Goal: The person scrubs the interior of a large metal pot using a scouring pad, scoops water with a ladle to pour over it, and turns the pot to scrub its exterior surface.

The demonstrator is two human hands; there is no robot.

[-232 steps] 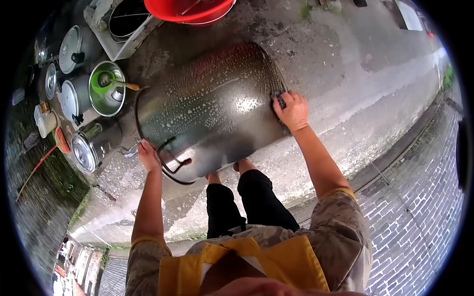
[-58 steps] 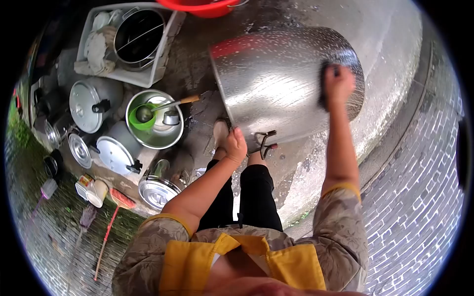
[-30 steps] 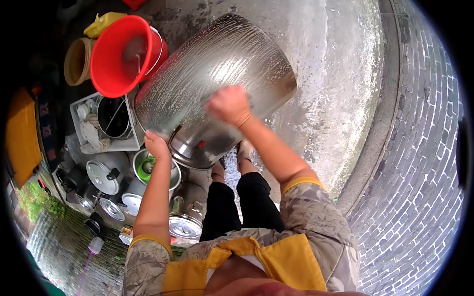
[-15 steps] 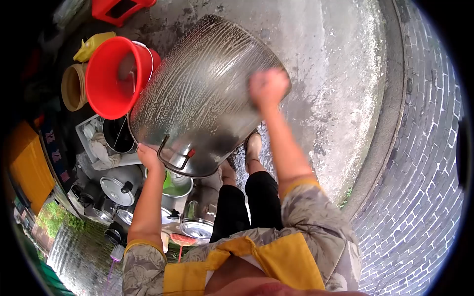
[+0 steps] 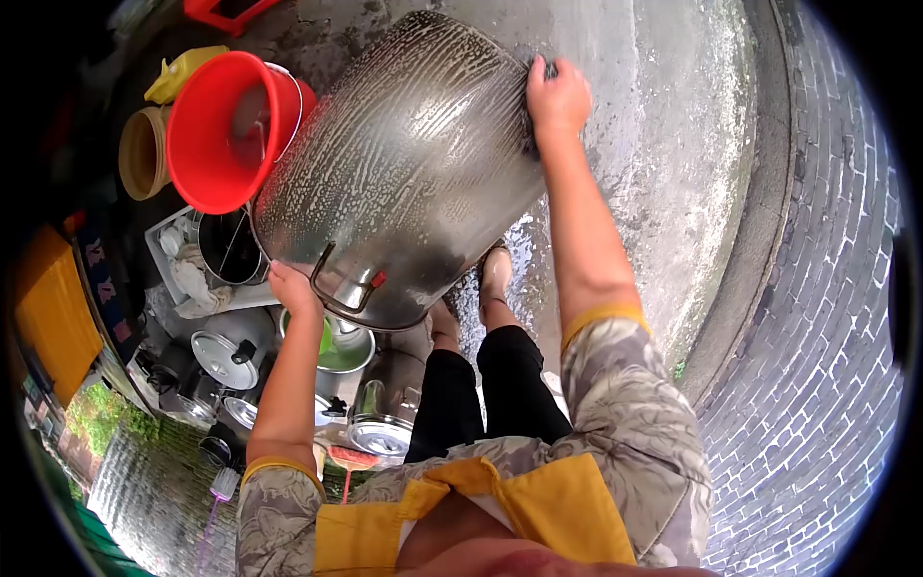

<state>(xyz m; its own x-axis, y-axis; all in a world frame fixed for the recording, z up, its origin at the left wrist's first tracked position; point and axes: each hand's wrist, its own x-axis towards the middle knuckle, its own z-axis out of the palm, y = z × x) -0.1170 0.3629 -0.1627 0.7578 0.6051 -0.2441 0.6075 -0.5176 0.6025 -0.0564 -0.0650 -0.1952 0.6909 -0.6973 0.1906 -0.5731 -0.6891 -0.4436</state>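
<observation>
A large metal pot (image 5: 404, 173), streaked with suds, lies on its side in front of my feet. My left hand (image 5: 293, 287) grips its rim at the lower left, beside a bent loop handle (image 5: 336, 288) with a red part. At the far right end of the pot, by the edge of its base, is my right hand (image 5: 560, 99). Its fingers are curled round a dark scrubber (image 5: 535, 75), mostly hidden by the hand.
Left of the pot stand a red bucket (image 5: 207, 135), a beige bucket (image 5: 142, 154) and a white crate (image 5: 173, 279). Lidded pots (image 5: 226, 358) and a metal bowl (image 5: 351, 351) are below them. A curb (image 5: 760, 240) curves along the right.
My right hand has moved from the pot's lower right side up to the far end of its base. My left hand has stayed at the rim; the pot lies nearly the same.
</observation>
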